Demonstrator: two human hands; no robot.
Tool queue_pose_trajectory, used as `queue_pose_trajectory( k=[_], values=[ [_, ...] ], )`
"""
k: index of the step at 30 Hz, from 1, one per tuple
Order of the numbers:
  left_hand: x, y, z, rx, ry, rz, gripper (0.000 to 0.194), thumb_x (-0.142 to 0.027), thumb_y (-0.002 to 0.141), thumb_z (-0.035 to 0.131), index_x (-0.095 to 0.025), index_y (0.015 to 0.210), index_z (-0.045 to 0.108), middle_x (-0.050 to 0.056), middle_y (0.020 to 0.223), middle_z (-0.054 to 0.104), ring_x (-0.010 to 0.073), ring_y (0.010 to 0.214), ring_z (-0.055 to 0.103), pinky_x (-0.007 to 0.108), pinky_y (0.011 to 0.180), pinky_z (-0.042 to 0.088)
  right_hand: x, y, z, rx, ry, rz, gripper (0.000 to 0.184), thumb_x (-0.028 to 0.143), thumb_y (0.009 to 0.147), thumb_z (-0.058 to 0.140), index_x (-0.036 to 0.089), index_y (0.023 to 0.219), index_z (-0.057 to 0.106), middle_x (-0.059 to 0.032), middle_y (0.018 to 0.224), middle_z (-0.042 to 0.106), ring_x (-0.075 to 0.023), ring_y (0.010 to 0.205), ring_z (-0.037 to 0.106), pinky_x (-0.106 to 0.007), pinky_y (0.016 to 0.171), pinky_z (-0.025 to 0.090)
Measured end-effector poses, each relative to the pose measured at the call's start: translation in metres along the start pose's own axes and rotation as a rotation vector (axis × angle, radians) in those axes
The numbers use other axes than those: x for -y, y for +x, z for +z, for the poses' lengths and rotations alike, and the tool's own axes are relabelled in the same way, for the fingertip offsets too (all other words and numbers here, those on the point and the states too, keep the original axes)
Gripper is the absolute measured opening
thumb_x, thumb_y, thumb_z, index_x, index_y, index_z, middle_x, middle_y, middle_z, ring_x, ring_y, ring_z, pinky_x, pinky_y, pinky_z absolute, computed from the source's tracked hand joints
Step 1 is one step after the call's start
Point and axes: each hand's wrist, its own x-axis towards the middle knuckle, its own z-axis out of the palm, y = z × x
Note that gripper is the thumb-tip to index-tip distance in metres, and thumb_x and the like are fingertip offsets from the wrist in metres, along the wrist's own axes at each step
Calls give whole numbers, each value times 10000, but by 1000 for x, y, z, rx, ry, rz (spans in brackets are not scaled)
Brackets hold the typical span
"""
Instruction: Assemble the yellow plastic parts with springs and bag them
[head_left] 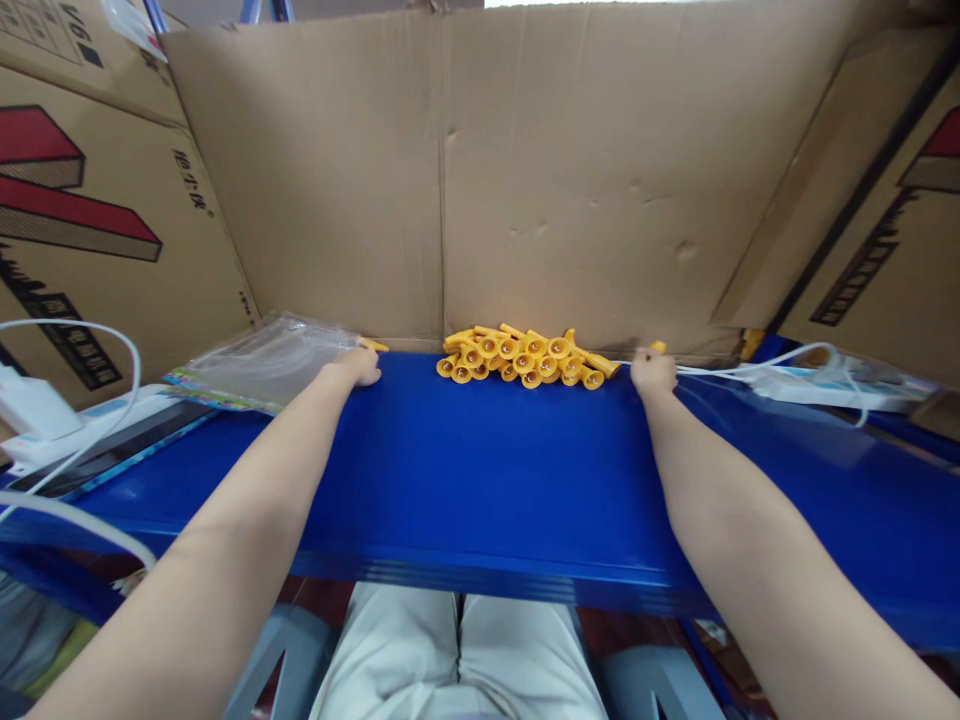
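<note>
A stack of yellow trumpet-shaped plastic pieces point(531, 358) lies at the back middle of the blue shelf, most with flared open ends facing me. My left hand point(360, 365) is at the back left, beside the clear plastic bags point(270, 355), fingers curled around a yellow piece point(373, 344) whose end shows past them. To the right of the stack, my right hand point(654, 371) is closed, and the tip of another yellow piece point(658, 347) sticks out above it. My fingers hide the rest of both pieces.
A cardboard sheet point(570, 170) walls off the back of the blue shelf point(495, 480). Large cartons point(112, 230) flank it. White cables point(750, 370) run along the right, near a flat package point(847, 388). A white plug point(34, 405) and a power strip stand at left.
</note>
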Motion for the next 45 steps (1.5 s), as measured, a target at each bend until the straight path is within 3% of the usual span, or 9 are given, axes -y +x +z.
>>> queue_pose_trajectory(
  k=[4, 13, 17, 24, 30, 35, 37, 42, 45],
  values=[
    [-1, 2, 1, -50, -66, 22, 319, -224, 762, 488, -130, 962, 717, 161, 1085, 695, 282, 1040, 632, 309, 873, 471, 3, -5, -5, -40, 18, -25, 444, 269, 928, 334, 154, 1242, 626, -190, 1194, 550, -322, 1149, 515, -477, 951, 408],
    [-18, -9, -5, -141, -59, 129, 293, -220, 775, 446, -187, 835, 731, 94, 927, 737, 224, 902, 665, 263, 782, 469, 14, -18, -11, -208, -54, -291, 430, 276, 946, 289, 208, 1276, 558, -170, 1294, 445, -299, 1184, 461, -463, 959, 342],
    [-34, -15, -7, -161, -82, 254, 311, -236, 777, 444, -214, 909, 724, 65, 977, 733, 200, 914, 658, 246, 785, 463, 38, -24, -15, -226, -14, -430, 414, 258, 957, 266, 221, 1229, 576, -145, 1288, 457, -258, 1211, 452, -430, 990, 320],
    [-71, -40, -25, -68, -89, 371, 268, -300, 758, 492, -204, 869, 716, 85, 956, 724, 220, 851, 655, 276, 739, 470, 94, -46, -24, -176, 112, -588, 402, 278, 967, 267, 247, 1202, 592, -119, 1254, 481, -234, 1204, 461, -407, 981, 333],
    [-99, -55, -31, 18, -176, 315, 268, -381, 763, 546, -171, 843, 693, 111, 952, 712, 246, 855, 654, 304, 757, 479, 112, -68, -27, -14, 377, -576, 386, 394, 915, 403, 223, 1185, 621, -115, 1147, 570, -250, 1077, 561, -452, 931, 413],
    [-107, -59, -8, -131, -232, 272, 374, -384, 825, 510, -151, 1088, 637, 154, 1203, 626, 324, 1160, 541, 411, 951, 423, 99, -80, -31, 194, 613, -459, 480, 355, 879, 430, 172, 1301, 567, -97, 980, 651, -233, 872, 648, -394, 747, 521],
    [-107, -59, 2, -176, -234, 281, 409, -391, 844, 495, -147, 1151, 608, 156, 1257, 590, 334, 1219, 493, 437, 997, 391, 94, -82, -32, 241, 644, -378, 520, 326, 854, 468, 171, 1347, 530, -89, 1020, 655, -216, 806, 658, -381, 713, 534],
    [-99, -51, 9, -298, -435, 308, 416, -355, 863, 502, -176, 1236, 551, 112, 1280, 571, 230, 1139, 570, 325, 968, 431, 94, -85, -31, 276, 636, -262, 712, 276, 797, 560, 165, 1464, 338, -124, 1165, 623, -201, 760, 665, -343, 679, 549],
    [-91, -47, 5, -356, -518, 220, 366, -272, 853, 504, -161, 1194, 579, 110, 1220, 611, 202, 1066, 608, 284, 911, 463, 99, -87, -28, 294, 608, -296, 650, 268, 783, 579, 179, 1401, 397, -124, 1163, 622, -186, 741, 662, -334, 701, 548]
  ],
)
